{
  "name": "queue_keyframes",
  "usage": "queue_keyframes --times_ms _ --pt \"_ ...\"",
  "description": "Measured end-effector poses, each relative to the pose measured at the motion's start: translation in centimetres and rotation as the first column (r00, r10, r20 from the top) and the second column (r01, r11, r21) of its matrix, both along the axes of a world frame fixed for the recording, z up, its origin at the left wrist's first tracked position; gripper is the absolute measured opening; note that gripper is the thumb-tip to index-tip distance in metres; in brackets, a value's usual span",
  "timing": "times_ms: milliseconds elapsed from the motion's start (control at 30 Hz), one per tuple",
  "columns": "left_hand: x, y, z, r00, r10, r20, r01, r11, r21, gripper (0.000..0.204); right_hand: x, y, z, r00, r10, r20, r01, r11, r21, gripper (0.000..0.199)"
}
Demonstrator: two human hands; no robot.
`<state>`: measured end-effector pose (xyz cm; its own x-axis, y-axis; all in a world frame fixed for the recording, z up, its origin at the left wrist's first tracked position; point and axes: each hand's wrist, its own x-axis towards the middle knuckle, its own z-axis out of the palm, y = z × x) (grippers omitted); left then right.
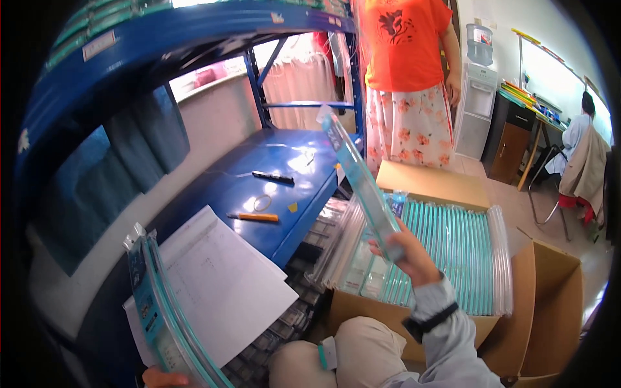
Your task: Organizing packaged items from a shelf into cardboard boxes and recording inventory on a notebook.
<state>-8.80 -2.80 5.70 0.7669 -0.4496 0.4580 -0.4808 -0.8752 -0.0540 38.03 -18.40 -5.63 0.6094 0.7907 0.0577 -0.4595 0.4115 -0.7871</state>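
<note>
Packs in both hands
Right hand (409,253) grips a pack (359,174) at centre frame, above the box (388,310); left hand (162,377) clasps packs (162,310), lower left.

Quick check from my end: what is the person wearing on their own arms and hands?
The right hand is bare, without a glove. Its forearm wears a light grey-blue long sleeve, with a dark band strapped round the wrist over the cuff. Of the left hand only bare fingertips show at the lower edge; no sleeve is visible there.

Packets (446,249) stand in the box (388,310), right of the shelf (272,168) bearing papers (220,284).
</note>
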Motion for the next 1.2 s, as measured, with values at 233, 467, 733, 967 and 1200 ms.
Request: queue_keyframes --times_ms 233,467,733,967,1200 --pt "3.0 -1.0 1.4 0.966 -0.107 0.234 0.053 0.973 0.224 0.053 -3.0 -11.7 -10.1 0.962 -0.261 0.080 0.273 0.937 -0.218 0.070" --pt "0.2 -0.4 -2.6 0.982 -0.138 0.125 0.131 0.990 0.058 0.053 1.8 -10.3 -19.2 0.854 -0.387 0.347 0.509 0.758 -0.409 0.076" --pt "8.1 -5.0 0.1 0.911 -0.269 0.313 0.170 0.935 0.310 0.052 2.4 -6.7 -23.5 0.853 -0.083 0.515 0.460 0.586 -0.668 0.077" --pt "11.4 -2.8 -1.7 0.782 -0.607 0.142 0.520 0.761 0.388 0.051 -1.9 -5.1 -16.1 0.393 0.364 0.844 0.819 0.278 -0.501 0.057" --pt "10.8 -4.5 -1.5 0.817 -0.518 0.253 0.462 0.851 0.248 0.050 -12.2 -5.6 -11.0 -0.107 0.473 0.875 0.209 0.871 -0.445 0.067"
